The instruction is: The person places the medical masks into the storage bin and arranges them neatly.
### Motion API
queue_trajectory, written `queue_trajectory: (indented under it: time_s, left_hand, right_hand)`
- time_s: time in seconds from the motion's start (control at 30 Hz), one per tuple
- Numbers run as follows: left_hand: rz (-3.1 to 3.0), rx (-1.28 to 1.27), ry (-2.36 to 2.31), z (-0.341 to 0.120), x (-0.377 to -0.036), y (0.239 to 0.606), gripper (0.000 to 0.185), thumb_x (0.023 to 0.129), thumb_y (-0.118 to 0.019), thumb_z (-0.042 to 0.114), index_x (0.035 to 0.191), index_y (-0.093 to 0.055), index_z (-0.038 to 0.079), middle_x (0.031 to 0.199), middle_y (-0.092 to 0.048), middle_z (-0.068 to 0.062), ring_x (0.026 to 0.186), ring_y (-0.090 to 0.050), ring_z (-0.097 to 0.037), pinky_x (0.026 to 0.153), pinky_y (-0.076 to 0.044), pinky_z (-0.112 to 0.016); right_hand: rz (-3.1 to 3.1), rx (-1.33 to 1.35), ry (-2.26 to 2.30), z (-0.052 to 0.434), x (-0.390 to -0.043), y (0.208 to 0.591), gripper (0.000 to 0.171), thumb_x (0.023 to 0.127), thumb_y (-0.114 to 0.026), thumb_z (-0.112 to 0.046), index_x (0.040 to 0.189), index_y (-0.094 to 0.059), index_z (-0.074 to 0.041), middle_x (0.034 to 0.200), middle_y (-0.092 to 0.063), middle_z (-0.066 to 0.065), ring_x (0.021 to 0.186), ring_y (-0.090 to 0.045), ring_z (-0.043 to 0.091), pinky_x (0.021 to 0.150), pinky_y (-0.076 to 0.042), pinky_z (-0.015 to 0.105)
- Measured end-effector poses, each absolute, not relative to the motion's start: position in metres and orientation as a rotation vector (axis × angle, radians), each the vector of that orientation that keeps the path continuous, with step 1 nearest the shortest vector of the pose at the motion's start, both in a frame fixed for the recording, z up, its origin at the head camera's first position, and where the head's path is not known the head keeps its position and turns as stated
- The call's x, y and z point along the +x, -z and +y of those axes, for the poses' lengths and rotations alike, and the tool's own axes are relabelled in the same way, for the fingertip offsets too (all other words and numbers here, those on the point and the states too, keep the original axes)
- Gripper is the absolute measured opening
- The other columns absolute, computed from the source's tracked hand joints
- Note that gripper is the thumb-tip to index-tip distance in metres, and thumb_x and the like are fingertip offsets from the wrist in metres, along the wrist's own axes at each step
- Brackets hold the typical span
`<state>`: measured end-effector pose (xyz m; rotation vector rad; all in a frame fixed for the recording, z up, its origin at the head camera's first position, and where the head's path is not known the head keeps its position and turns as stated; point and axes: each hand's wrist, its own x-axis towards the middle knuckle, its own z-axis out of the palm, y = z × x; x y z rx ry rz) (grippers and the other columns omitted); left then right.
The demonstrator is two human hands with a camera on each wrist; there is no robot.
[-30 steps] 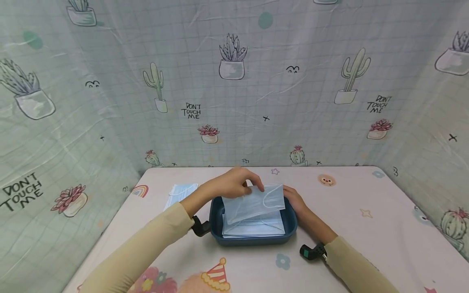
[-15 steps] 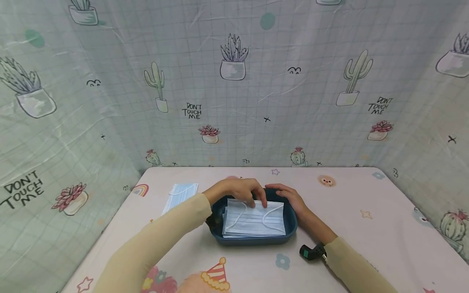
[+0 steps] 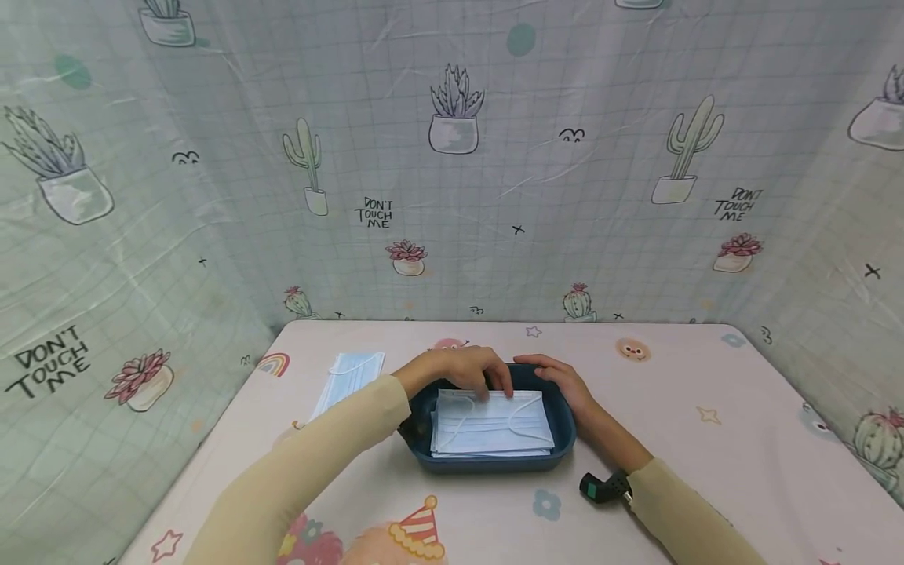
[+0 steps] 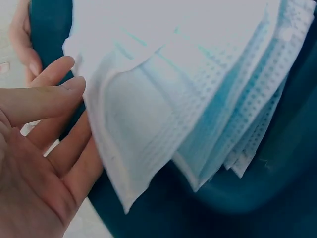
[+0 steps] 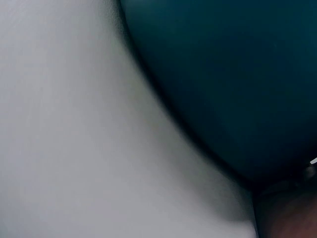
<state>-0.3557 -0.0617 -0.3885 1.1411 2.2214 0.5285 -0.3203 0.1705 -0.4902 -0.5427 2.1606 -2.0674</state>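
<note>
Mask stack (image 3: 492,424) lies in blue tray (image 3: 561,453), long axis 9-to-3. Left hand (image 3: 462,369) at its 12 edge, fingers straight, pressing down. Right hand (image 3: 561,380) rests relaxed on rim at 2.

table (image 3: 706,439): printed cloth | on it: blue tray (image 3: 494,463), loose mask (image 3: 349,373)

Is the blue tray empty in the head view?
No, a stack of masks lies in the tray, with the left hand touching its far edge.
</note>
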Motion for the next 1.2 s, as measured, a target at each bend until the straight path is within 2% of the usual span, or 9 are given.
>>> queue_trajectory:
  time_s: [0.17, 0.27, 0.33, 0.4, 0.53, 0.77, 0.97, 1.07, 1.2]
  left_hand:
    - [2.256, 1.112, -0.502, -0.063, -0.354, 0.379, 0.039, 0.088, -0.067, -0.013, 0.118, -0.076, 0.009, 0.118, -0.076, -0.007, 0.108, -0.068, -0.016, 0.086, -0.058, -0.028]
    - [2.245, 1.093, -0.496, -0.063, -0.353, 0.375, 0.040, 0.088, -0.065, -0.013, 0.121, -0.075, 0.008, 0.122, -0.074, -0.009, 0.113, -0.068, -0.020, 0.081, -0.060, -0.029]
    - [2.235, 1.085, -0.488, -0.064, -0.353, 0.374, 0.039, 0.090, -0.065, -0.012, 0.123, -0.074, 0.007, 0.125, -0.073, -0.011, 0.115, -0.067, -0.020, 0.081, -0.060, -0.030]
    - [2.234, 1.090, -0.488, -0.066, -0.352, 0.374, 0.037, 0.092, -0.066, -0.009, 0.125, -0.073, 0.006, 0.127, -0.073, -0.012, 0.115, -0.067, -0.020, 0.083, -0.061, -0.031]
    - [2.233, 1.128, -0.562, -0.071, -0.352, 0.368, 0.035, 0.094, -0.063, -0.008, 0.127, -0.070, 0.002, 0.130, -0.071, -0.017, 0.111, -0.070, -0.020, 0.083, -0.062, -0.033]
    - [2.243, 1.142, -0.753, -0.084, -0.343, 0.353, 0.033, 0.099, -0.061, 0.001, 0.131, -0.068, 0.004, 0.129, -0.069, -0.022, 0.103, -0.072, -0.020, 0.084, -0.063, -0.036]
    - [2.310, 1.078, -0.983, -0.102, -0.331, 0.349, 0.030, 0.104, -0.058, 0.013, 0.132, -0.067, 0.006, 0.128, -0.070, -0.019, 0.108, -0.072, -0.036, 0.089, -0.063, -0.046]
    - [2.363, 1.048, -1.112, -0.113, -0.325, 0.352, 0.029, 0.104, -0.058, 0.014, 0.130, -0.068, 0.009, 0.125, -0.071, -0.016, 0.106, -0.072, -0.037, 0.087, -0.063, -0.048]
    - [2.434, 0.967, -1.295, -0.130, -0.317, 0.361, 0.028, 0.103, -0.059, 0.017, 0.128, -0.069, 0.010, 0.121, -0.073, -0.015, 0.102, -0.074, -0.036, 0.083, -0.065, -0.043]
  right_hand:
    - [2.178, -0.548, 2.069, 0.171, -0.320, 0.491, 0.046, 0.101, -0.043, -0.006, 0.143, -0.056, 0.005, 0.145, -0.064, 0.006, 0.129, -0.053, -0.006, 0.108, -0.037, 0.013]
    - [2.163, -0.538, 2.086, 0.171, -0.319, 0.490, 0.046, 0.101, -0.043, -0.006, 0.143, -0.056, 0.006, 0.140, -0.066, -0.004, 0.128, -0.053, -0.005, 0.108, -0.038, 0.014]
    - [2.152, -0.531, 2.085, 0.170, -0.318, 0.491, 0.046, 0.101, -0.042, -0.007, 0.144, -0.055, 0.006, 0.144, -0.064, 0.000, 0.128, -0.053, -0.005, 0.108, -0.039, 0.015]
    - [2.142, -0.528, 2.080, 0.169, -0.318, 0.492, 0.046, 0.102, -0.041, -0.007, 0.144, -0.054, 0.005, 0.149, -0.060, 0.010, 0.128, -0.054, -0.004, 0.107, -0.041, 0.015]
    - [2.157, -0.522, 2.054, 0.169, -0.318, 0.493, 0.046, 0.103, -0.040, -0.008, 0.145, -0.055, 0.003, 0.155, -0.052, 0.020, 0.129, -0.053, -0.004, 0.107, -0.042, 0.014]
    - [2.210, -0.513, 2.035, 0.171, -0.319, 0.492, 0.045, 0.103, -0.040, -0.010, 0.144, -0.058, -0.001, 0.148, -0.062, 0.004, 0.132, -0.053, -0.001, 0.108, -0.040, 0.016]
    - [2.180, -0.514, 2.040, 0.171, -0.319, 0.492, 0.045, 0.104, -0.038, -0.010, 0.144, -0.057, -0.001, 0.150, -0.060, 0.007, 0.130, -0.053, -0.005, 0.106, -0.041, 0.012]
    - [2.172, -0.535, 2.050, 0.171, -0.319, 0.491, 0.045, 0.104, -0.038, -0.010, 0.145, -0.057, 0.000, 0.150, -0.059, 0.007, 0.130, -0.053, -0.005, 0.105, -0.041, 0.011]
    - [2.150, -0.562, 2.070, 0.171, -0.318, 0.490, 0.045, 0.104, -0.040, -0.009, 0.144, -0.056, 0.002, 0.148, -0.061, 0.003, 0.131, -0.053, -0.005, 0.107, -0.042, 0.012]
